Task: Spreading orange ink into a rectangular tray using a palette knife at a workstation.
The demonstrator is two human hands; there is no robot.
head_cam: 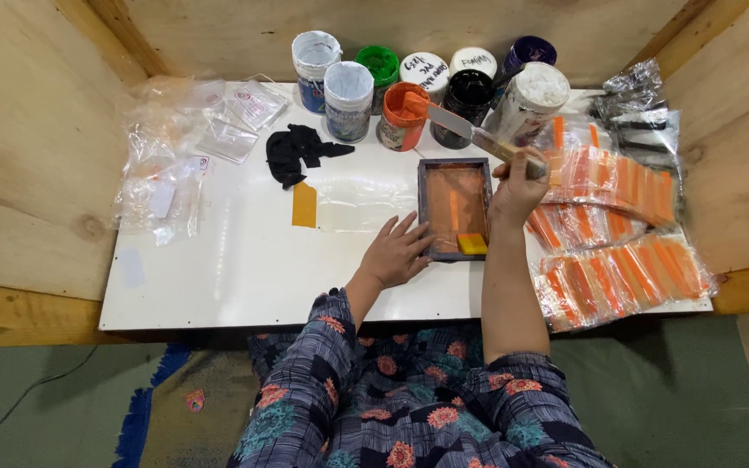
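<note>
Seen from above, a person in a floral-patterned top sits at a white worktop boxed in by plywood walls. The right hand is closed around the wooden handle of a palette knife. The knife's long axis runs diagonally, handle toward the lower right and flat metal blade pointing up and left, with its orange-coated tip resting at the mouth of an open orange paint jar. The left hand lies open and flat, fingers spread, on the worktop, its fingertips touching the left edge of a small dark-framed printing screen. The screen sits upright in portrait position between the two hands, its mesh stained orange, with a small yellow and orange block lying at its lower right corner. Behind the screen, along the back wall, stands a row of paint jars with white, green, black and dark blue lids or contents. To the right lie stacks of clear packets holding orange strips. Left of the screen are a clear plastic sheet, a mustard-coloured label, a crumpled black cloth and a heap of empty clear bags. Below the worktop, a green floor with a blue-edged mat shows.
</note>
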